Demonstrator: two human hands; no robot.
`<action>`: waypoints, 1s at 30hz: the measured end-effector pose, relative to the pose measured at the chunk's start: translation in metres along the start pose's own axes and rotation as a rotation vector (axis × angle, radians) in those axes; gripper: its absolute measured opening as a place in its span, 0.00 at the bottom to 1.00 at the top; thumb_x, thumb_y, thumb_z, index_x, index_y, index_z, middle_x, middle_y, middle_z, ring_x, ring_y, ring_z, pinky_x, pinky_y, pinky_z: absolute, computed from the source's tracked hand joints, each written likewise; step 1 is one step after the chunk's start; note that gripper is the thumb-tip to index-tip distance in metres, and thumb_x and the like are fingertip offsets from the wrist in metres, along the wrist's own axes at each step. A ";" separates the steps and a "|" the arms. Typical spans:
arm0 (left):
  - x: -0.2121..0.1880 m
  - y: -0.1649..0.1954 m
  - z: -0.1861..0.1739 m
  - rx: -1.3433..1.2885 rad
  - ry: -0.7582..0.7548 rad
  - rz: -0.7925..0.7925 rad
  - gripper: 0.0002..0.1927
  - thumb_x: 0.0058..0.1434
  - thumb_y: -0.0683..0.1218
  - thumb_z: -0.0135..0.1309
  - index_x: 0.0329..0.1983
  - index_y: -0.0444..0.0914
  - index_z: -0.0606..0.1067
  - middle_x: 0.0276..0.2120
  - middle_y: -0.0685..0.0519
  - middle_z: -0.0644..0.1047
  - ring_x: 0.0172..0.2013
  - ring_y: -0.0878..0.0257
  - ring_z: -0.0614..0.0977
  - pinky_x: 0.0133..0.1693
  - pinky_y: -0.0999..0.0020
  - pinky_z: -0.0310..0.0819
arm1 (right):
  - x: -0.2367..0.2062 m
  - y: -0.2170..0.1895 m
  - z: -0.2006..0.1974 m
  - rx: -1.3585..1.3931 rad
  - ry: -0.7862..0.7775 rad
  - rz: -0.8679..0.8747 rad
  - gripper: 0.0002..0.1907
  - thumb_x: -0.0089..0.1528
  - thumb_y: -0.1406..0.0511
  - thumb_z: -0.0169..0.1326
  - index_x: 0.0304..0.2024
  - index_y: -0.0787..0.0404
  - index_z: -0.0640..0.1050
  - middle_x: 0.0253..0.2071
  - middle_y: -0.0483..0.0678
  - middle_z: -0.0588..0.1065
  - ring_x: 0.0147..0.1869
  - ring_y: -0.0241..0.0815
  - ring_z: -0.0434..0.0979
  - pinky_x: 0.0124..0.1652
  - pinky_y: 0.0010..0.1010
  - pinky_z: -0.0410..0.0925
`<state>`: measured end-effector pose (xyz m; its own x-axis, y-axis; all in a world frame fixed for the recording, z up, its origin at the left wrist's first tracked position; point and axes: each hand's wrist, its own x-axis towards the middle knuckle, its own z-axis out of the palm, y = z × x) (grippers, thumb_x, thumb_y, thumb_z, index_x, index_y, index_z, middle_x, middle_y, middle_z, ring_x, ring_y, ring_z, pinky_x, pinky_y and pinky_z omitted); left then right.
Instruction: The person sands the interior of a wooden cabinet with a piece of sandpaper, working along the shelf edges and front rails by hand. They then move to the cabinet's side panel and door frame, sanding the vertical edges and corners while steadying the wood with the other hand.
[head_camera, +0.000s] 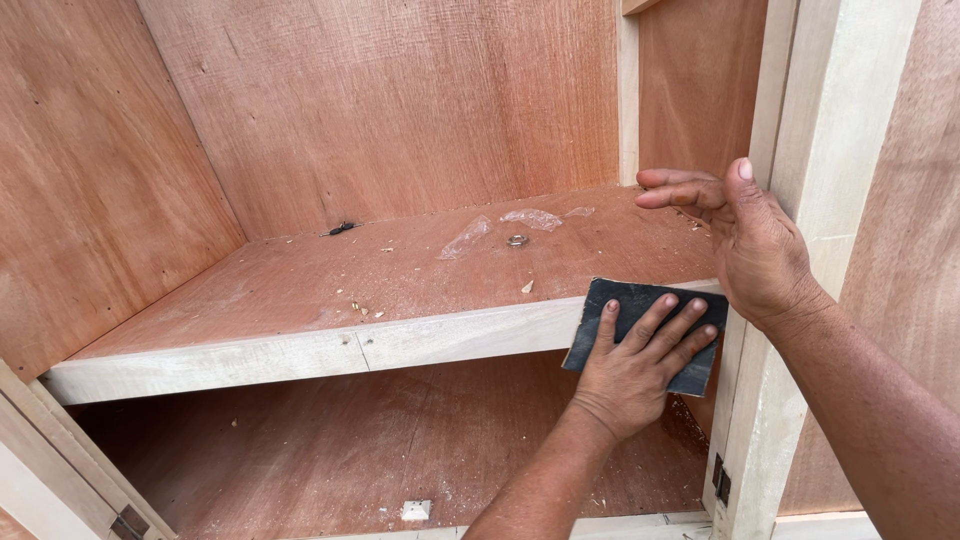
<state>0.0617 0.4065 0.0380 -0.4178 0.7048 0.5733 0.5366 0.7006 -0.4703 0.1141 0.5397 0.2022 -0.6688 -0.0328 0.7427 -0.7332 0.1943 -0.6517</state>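
My left hand presses a dark sheet of sandpaper flat against the right end of the pale front edge of a wooden shelf. Its fingers are spread over the sheet. My right hand grips the pale upright post of the cabinet frame, with the thumb on the front face and the fingers reaching inside over the shelf's right end.
The shelf top carries a small metal ring, crumpled clear plastic, a small black item at the back and scattered wood chips. Plywood walls enclose the cabinet. A small white piece lies on the lower floor panel; a hinge sits on the post.
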 end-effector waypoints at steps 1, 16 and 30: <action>-0.004 -0.002 0.001 -0.013 0.002 0.010 0.33 0.71 0.53 0.37 0.79 0.64 0.50 0.80 0.68 0.39 0.78 0.66 0.37 0.73 0.35 0.26 | 0.000 0.000 0.000 0.003 -0.001 -0.002 0.39 0.73 0.44 0.20 0.45 0.60 0.80 0.62 0.55 0.76 0.75 0.51 0.68 0.74 0.52 0.52; -0.023 -0.020 0.002 0.040 -0.028 0.031 0.33 0.71 0.54 0.36 0.79 0.64 0.47 0.79 0.68 0.38 0.77 0.64 0.35 0.72 0.36 0.20 | 0.000 0.002 -0.003 0.005 -0.003 -0.031 0.39 0.74 0.45 0.20 0.45 0.59 0.81 0.62 0.54 0.76 0.76 0.52 0.67 0.74 0.53 0.53; -0.070 -0.079 0.016 0.158 0.120 0.028 0.36 0.72 0.50 0.39 0.80 0.64 0.44 0.80 0.63 0.40 0.77 0.58 0.37 0.70 0.37 0.18 | 0.001 0.004 -0.001 0.021 -0.030 -0.062 0.39 0.75 0.44 0.21 0.44 0.59 0.80 0.62 0.56 0.77 0.77 0.53 0.68 0.76 0.55 0.51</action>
<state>0.0369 0.3032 0.0245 -0.3087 0.7124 0.6302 0.4211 0.6965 -0.5810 0.1104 0.5417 0.2001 -0.6254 -0.0734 0.7768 -0.7754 0.1701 -0.6082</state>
